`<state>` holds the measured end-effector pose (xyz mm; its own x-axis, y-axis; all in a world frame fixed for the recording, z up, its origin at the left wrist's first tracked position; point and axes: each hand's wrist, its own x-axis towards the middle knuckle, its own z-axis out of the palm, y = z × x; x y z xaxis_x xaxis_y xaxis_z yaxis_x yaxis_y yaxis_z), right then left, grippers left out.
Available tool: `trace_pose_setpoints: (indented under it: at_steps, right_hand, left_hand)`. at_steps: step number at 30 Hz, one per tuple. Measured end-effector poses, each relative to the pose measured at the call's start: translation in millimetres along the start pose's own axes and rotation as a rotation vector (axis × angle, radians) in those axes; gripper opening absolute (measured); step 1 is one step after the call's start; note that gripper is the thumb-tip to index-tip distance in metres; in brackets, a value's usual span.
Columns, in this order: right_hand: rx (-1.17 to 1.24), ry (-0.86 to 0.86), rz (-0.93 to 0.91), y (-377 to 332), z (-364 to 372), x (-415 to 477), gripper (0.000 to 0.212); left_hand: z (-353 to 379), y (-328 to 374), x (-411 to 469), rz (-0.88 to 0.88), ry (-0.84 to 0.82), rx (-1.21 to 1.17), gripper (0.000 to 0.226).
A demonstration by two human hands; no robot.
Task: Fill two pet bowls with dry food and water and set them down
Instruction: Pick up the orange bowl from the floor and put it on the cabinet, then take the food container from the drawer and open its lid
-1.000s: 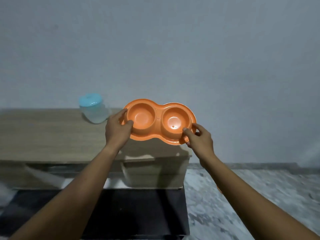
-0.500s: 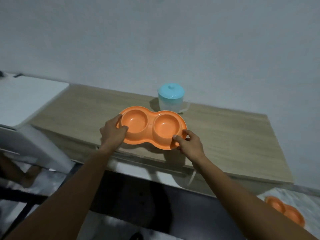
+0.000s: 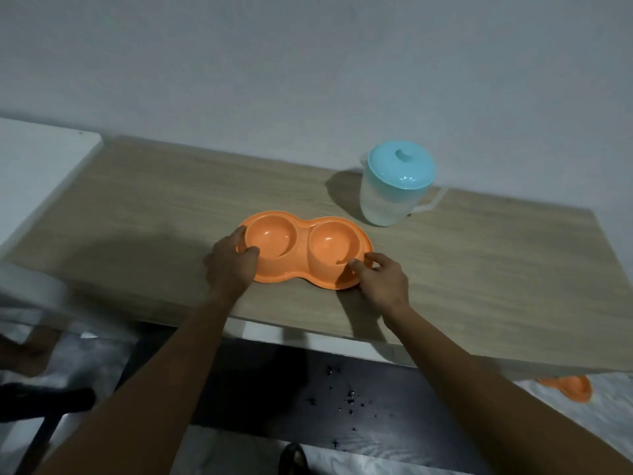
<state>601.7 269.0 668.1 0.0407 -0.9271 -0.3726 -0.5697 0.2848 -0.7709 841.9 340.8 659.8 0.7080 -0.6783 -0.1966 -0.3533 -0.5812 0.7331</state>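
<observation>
Appears to rest flat on the wooden surface, close to the near edge and about midway along: the orange double bowl, bare in both wells, with neither food nor water to be seen. Gripped at its left end by the left hand, thumb laid over the near rim of the left well, fingers curled round the outer edge. Pinched at its right near corner by the right hand, thumb and forefinger closed on the flange, remaining fingers loosely bent. Looks like thin moulded plastic: light, rigid, smooth and probably a little slick, unlikely to crack from a knock but apt to skid on the laminate if nudged. Best taken by the broad flange at either end, as here, or one-handed at the narrow waist between the wells while empty. Once filled, better carried by both ends and kept level, to avoid slopping water out of so shallow a well. Just beyond the bowl's right end, toward the far right: a translucent jug under a teal lid, contents hard to judge. Down on the floor at the near right, half hidden below the surface's edge: a second orange bowl.
</observation>
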Motion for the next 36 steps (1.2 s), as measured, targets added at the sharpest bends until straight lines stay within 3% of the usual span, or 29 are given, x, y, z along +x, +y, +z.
trace_pose_setpoints:
  at_steps: [4, 7, 13, 19, 24, 29, 34, 36]
  right_hand:
    - [0.004, -0.035, 0.018, 4, -1, -2, 0.062]
    - [0.003, -0.055, -0.007, 2, -14, -1, 0.056]
    - [0.028, -0.021, 0.006, 27, -88, 0, 0.052]
    - [0.030, -0.049, -0.047, 60, -152, 2, 0.045]
    - [-0.010, -0.166, -0.139, 66, -143, -11, 0.040]
    - [0.004, -0.316, -0.209, 63, -86, -51, 0.023]
    - [-0.052, -0.424, -0.270, 56, 4, -100, 0.001]
    - [-0.087, -0.432, -0.244, 62, 43, -115, 0.003]
  left_hand:
    - [9, 15, -12, -0.021, 0.103, 0.081, 0.060]
    - [25, 33, -33, 0.162, 0.162, 0.134, 0.061]
    - [84, 104, -76, 0.452, 0.029, 0.156, 0.053]
    - [142, 165, -121, 0.431, -0.060, 0.105, 0.050]
    - [121, 113, -139, 0.356, 0.077, 0.125, 0.051]
    - [56, 45, -176, 0.136, 0.129, 0.061, 0.039]
    - [0, -34, -165, 0.067, 0.049, 0.012, 0.014]
    - [-10, -68, -152, 0.058, -0.011, 0.044, 0.015]
